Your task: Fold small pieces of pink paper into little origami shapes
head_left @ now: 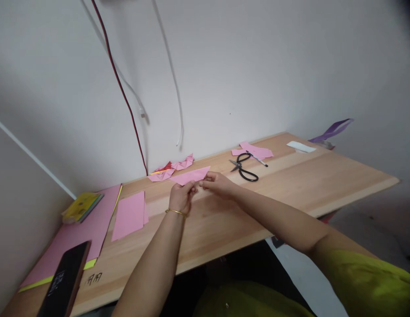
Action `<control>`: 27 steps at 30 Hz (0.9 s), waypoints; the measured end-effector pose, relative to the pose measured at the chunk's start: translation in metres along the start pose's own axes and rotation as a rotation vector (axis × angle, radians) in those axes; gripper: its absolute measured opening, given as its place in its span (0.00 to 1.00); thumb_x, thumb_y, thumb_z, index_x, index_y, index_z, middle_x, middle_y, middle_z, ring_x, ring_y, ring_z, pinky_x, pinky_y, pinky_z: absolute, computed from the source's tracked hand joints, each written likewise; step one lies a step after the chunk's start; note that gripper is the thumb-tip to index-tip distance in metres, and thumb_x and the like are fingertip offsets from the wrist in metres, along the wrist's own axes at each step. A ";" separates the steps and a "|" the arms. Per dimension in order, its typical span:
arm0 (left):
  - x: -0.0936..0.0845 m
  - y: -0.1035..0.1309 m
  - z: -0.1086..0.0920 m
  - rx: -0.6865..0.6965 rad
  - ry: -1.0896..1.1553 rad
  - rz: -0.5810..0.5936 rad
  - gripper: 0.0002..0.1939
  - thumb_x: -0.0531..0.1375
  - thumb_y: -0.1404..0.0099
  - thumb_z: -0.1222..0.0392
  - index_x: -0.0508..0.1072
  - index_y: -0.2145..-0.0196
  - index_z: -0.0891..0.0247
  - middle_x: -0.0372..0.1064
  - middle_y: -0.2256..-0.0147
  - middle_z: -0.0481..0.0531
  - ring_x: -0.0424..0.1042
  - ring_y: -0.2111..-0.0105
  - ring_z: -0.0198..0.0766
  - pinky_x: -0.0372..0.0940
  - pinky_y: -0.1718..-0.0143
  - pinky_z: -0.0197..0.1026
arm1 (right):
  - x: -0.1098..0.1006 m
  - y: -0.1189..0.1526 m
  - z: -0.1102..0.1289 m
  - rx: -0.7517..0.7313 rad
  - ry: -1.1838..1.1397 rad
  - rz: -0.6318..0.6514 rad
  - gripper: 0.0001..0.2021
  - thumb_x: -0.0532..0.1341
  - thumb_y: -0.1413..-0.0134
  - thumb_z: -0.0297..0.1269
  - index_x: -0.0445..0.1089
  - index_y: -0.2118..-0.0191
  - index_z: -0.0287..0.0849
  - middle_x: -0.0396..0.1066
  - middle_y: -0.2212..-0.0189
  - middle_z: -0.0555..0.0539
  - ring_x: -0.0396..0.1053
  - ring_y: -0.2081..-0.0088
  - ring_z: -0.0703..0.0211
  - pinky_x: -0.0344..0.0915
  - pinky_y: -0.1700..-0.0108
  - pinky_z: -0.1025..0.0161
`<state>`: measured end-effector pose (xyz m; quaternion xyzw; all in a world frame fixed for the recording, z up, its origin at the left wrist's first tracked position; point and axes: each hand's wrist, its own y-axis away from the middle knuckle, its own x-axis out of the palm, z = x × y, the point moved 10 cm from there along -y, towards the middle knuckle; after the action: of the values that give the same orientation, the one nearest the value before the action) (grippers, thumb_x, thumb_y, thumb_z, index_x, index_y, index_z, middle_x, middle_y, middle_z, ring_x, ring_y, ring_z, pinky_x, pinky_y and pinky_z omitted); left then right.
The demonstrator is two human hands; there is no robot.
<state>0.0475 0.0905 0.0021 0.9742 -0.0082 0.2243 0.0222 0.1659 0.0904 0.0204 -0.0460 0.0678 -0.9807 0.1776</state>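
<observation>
1 pink paper [190, 177] (pointed at both upper corners) rises toward the right, held between the left hand [181, 197] and right hand [218, 184].

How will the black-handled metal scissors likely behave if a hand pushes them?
The black-handled metal scissors will probably stay stiff, since blades and handles look rigid. They may turn rather than slide straight, because the wide loops stand spread apart. The white pen with a black tip, lying close by one loop, looks slim and straight, so it might be knocked and roll a little.

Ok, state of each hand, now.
Left hand: closed on the folded pink paper.
Right hand: fingers on the same paper's right end.
</observation>
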 end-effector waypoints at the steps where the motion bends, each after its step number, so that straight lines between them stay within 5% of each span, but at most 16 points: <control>1: 0.004 0.001 0.002 0.007 -0.027 0.026 0.11 0.66 0.59 0.62 0.69 0.77 0.69 0.63 0.81 0.46 0.61 0.80 0.27 0.59 0.75 0.33 | 0.003 0.000 0.000 -0.002 0.012 0.008 0.13 0.64 0.60 0.42 0.68 0.69 0.37 0.68 0.75 0.51 0.63 0.73 0.66 0.58 0.68 0.67; 16: 0.007 0.005 0.004 0.013 -0.215 0.025 0.07 0.63 0.57 0.63 0.69 0.80 0.68 0.64 0.81 0.47 0.62 0.80 0.28 0.58 0.76 0.33 | -0.001 0.006 0.013 -0.056 0.180 -0.021 0.13 0.62 0.58 0.42 0.68 0.75 0.35 0.66 0.76 0.50 0.61 0.73 0.66 0.57 0.69 0.68; 21: -0.015 -0.001 -0.008 0.047 -0.338 -0.083 0.05 0.62 0.59 0.64 0.68 0.83 0.67 0.64 0.83 0.46 0.61 0.81 0.29 0.57 0.77 0.33 | -0.004 0.007 0.010 -0.016 0.205 -0.035 0.14 0.62 0.59 0.44 0.68 0.76 0.35 0.64 0.79 0.51 0.58 0.75 0.66 0.55 0.71 0.68; 27: -0.056 -0.011 -0.038 0.076 -0.305 -0.224 0.07 0.62 0.57 0.64 0.66 0.83 0.66 0.60 0.84 0.44 0.60 0.82 0.27 0.57 0.79 0.31 | -0.038 0.005 0.003 0.000 0.149 -0.220 0.16 0.63 0.61 0.47 0.66 0.79 0.36 0.64 0.80 0.51 0.57 0.76 0.66 0.54 0.72 0.67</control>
<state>-0.0197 0.1037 0.0114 0.9919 0.1055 0.0705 0.0085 0.2033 0.0992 0.0198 0.0199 0.0754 -0.9949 0.0635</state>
